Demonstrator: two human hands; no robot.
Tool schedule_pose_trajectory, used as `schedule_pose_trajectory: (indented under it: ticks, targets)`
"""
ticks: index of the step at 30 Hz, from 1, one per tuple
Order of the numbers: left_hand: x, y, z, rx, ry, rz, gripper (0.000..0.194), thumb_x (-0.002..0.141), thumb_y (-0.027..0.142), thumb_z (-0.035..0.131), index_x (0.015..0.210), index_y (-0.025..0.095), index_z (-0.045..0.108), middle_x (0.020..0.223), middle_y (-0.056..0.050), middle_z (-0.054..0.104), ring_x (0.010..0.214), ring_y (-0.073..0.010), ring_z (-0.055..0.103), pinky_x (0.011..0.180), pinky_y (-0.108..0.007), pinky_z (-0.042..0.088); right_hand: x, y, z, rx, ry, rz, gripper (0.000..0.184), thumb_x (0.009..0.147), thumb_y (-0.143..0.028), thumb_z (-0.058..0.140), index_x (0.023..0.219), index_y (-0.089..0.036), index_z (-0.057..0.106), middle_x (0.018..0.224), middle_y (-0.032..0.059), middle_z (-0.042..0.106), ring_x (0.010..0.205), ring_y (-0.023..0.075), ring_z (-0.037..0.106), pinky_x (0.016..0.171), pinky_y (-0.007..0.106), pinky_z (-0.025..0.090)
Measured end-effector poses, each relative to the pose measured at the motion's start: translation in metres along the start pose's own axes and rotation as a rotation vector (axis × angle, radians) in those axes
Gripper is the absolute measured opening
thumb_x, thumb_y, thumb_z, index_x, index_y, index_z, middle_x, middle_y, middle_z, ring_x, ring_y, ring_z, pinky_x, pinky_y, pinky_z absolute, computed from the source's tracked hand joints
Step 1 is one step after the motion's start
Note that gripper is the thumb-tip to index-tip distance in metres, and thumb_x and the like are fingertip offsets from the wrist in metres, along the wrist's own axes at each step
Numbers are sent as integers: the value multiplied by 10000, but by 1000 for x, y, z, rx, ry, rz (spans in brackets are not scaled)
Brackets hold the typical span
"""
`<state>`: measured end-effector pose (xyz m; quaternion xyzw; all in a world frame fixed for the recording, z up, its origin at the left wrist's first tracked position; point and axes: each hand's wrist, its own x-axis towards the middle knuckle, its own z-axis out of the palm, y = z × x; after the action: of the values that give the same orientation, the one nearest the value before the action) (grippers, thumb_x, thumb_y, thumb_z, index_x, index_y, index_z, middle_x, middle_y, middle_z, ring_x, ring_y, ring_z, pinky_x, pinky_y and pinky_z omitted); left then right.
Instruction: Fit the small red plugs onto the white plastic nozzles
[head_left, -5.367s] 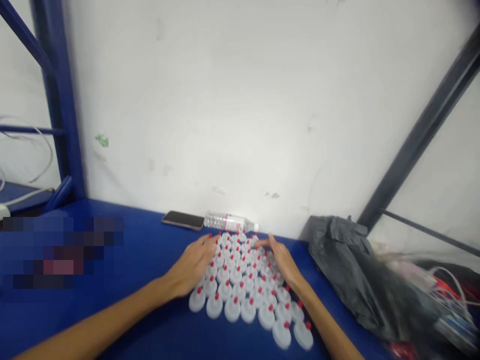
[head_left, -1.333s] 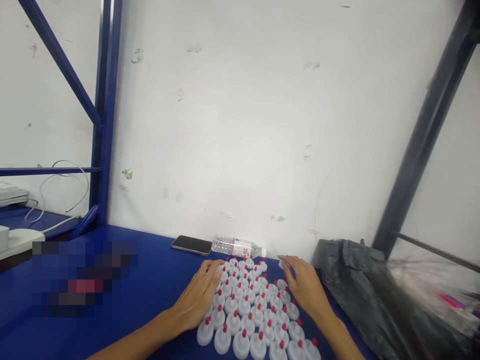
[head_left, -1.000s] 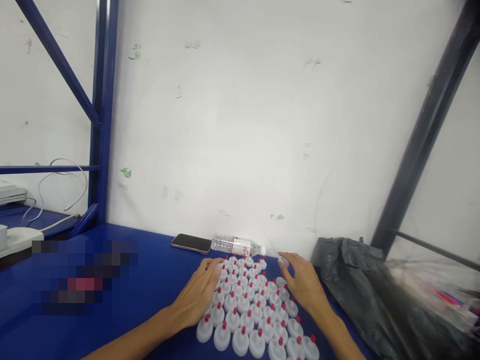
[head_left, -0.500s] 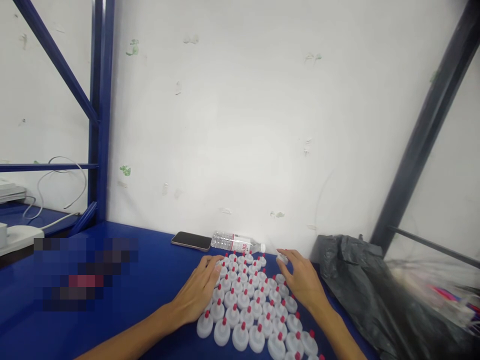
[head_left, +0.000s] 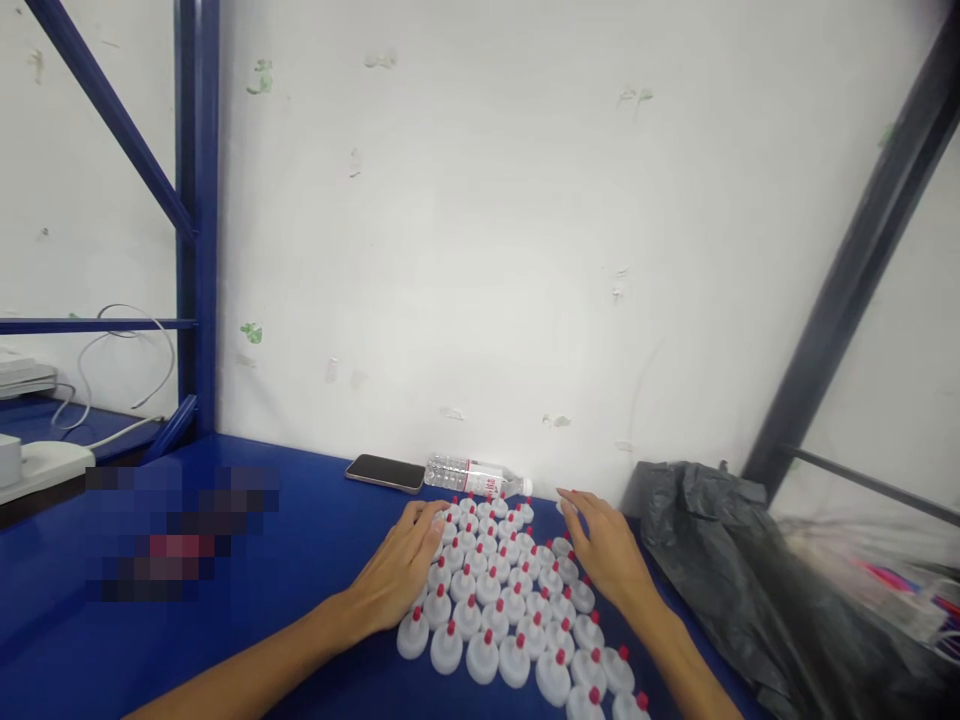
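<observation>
Several small white squeeze bottles (head_left: 482, 658) with red tips stand upright, packed in rows on the blue tabletop. My left hand (head_left: 401, 565) lies along the left side of the group, fingers extended and touching the far-left bottles. Its fingertips partly cover some of them. My right hand (head_left: 604, 545) is at the far right of the group, with thumb and forefinger around a white bottle (head_left: 560, 507) that is mostly hidden by the fingers. Other bottles stand close by its wrist and thumb.
Behind the group lie a phone (head_left: 385, 473) and a clear water bottle (head_left: 477, 477) on its side, near the wall. A black plastic bag (head_left: 705, 540) is at the right. Blue frame posts (head_left: 206, 220) and a white power strip (head_left: 52, 465) are at the left.
The right hand has shifted slightly, and less of the white bottle in its fingers shows. The left hand stays by the same bottles. The camera view has moved a little.
</observation>
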<state>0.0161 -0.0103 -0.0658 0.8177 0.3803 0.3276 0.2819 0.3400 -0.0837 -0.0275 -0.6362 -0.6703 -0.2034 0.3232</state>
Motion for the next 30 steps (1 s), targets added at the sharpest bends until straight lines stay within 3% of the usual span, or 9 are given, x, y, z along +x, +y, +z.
schedule_pose_trajectory:
  ticks: [15, 30]
  targets:
    - [-6, 19, -9, 27, 2, 82, 520, 1075, 442, 180, 1429, 220, 490, 1369, -120, 525, 1317, -243, 505, 1195, -431, 368, -3, -3, -2, 21, -120, 35, 474, 1038, -416, 359, 1289, -154, 663, 1301, 151, 716, 1231, 311, 661, 1087, 529, 510]
    - [-8, 21, -10, 13, -5, 65, 511, 1083, 455, 189, 1433, 230, 486, 1368, -121, 512, 1293, -240, 517, 1185, -440, 355, -3, -4, -3, 10, -100, 37, 416, 1023, -401, 398, 1261, -188, 664, 1267, 132, 721, 1206, 305, 661, 1070, 515, 502]
